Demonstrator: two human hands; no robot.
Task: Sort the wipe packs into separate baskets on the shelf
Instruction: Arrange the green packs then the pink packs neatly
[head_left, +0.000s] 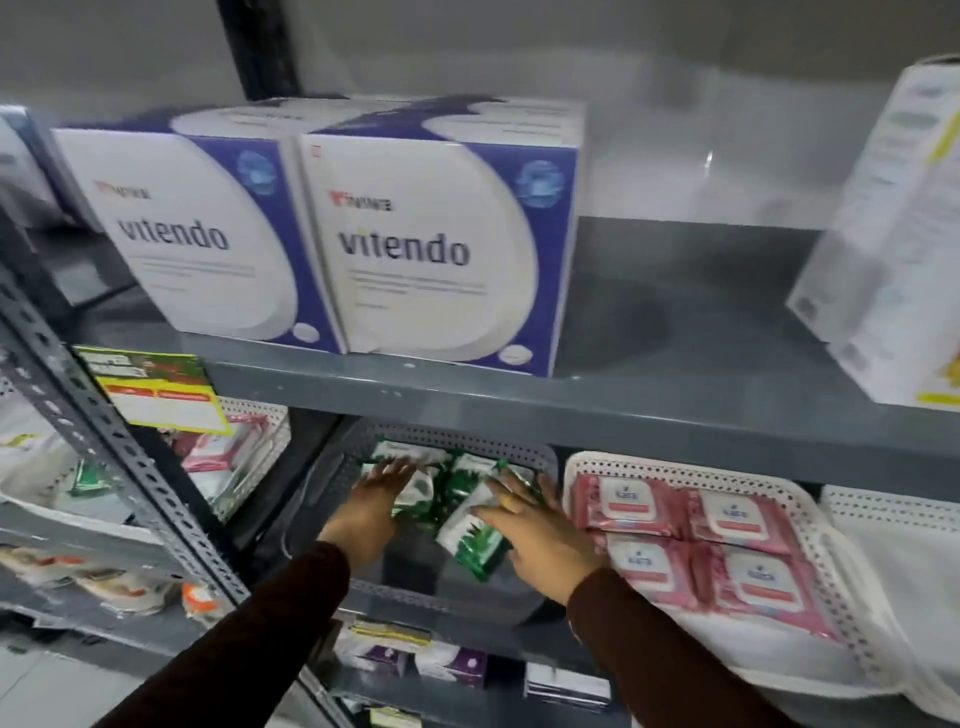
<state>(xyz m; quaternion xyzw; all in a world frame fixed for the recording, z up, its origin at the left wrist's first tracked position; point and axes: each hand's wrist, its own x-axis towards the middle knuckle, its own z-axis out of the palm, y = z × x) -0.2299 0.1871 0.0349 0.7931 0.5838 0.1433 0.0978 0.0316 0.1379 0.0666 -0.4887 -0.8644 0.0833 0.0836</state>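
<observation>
A grey perforated basket (447, 597) on the lower shelf holds several green and white wipe packs (475, 545). My left hand (371, 506) reaches into it with fingers spread, resting flat on the packs at the back left. My right hand (540, 535) lies with fingers spread on the packs at the right side of the pile. Neither hand visibly grips a pack. Next to it on the right, a white perforated basket (810, 525) holds several pink wipe packs (639, 506) laid flat in rows.
Two white and blue "vitendo" boxes (415, 249) stand on the upper shelf, a pale carton (893, 234) at its right. Another white basket (260, 415) with mixed packs sits left, behind a slotted metal upright (104, 441). More small boxes (452, 665) lie on the shelf below.
</observation>
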